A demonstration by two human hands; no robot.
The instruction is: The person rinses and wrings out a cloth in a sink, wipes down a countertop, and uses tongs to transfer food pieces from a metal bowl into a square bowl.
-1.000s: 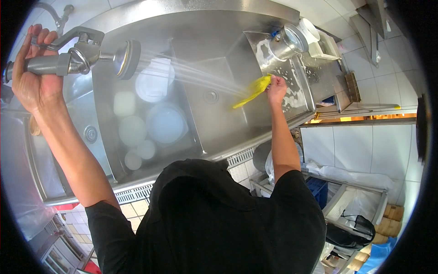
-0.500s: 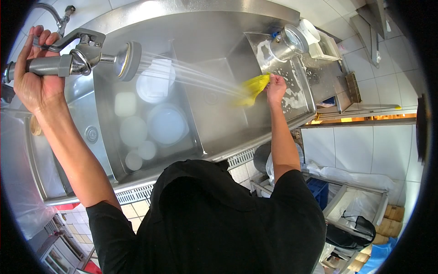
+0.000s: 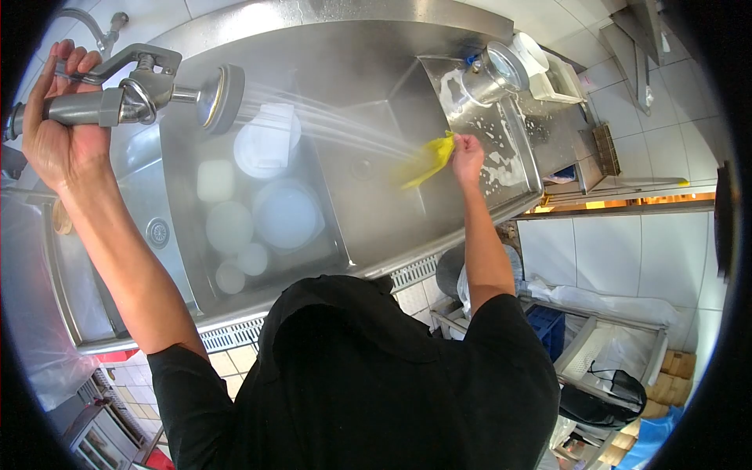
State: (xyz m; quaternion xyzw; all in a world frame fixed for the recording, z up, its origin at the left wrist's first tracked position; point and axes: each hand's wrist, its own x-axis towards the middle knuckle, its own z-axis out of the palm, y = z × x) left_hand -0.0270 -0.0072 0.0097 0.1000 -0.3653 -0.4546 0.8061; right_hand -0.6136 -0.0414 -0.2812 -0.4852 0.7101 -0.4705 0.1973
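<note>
Across the long stainless-steel sink point(image 3: 337, 59), clear water jets point(image 3: 341, 129) meet limp yellow cloth point(image 3: 432, 161)

At the sink's left end, the left hand point(image 3: 74, 149) is wrapped around a grey, metal-headed spray nozzle point(image 3: 145, 98), apparently levelled so the jets carry rightward. Over the sink's right basin point(image 3: 380, 207), the right hand point(image 3: 468, 159) pinches the cloth by one end, probably so the rest trails freely in the water. White, mostly round dishes point(image 3: 286, 213) sit in the sink's middle basin point(image 3: 301, 270).

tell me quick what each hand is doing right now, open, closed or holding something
Left hand: closed around the sprayer, water running.
Right hand: closed, pinching the yellow cloth by one end in the spray.
</note>
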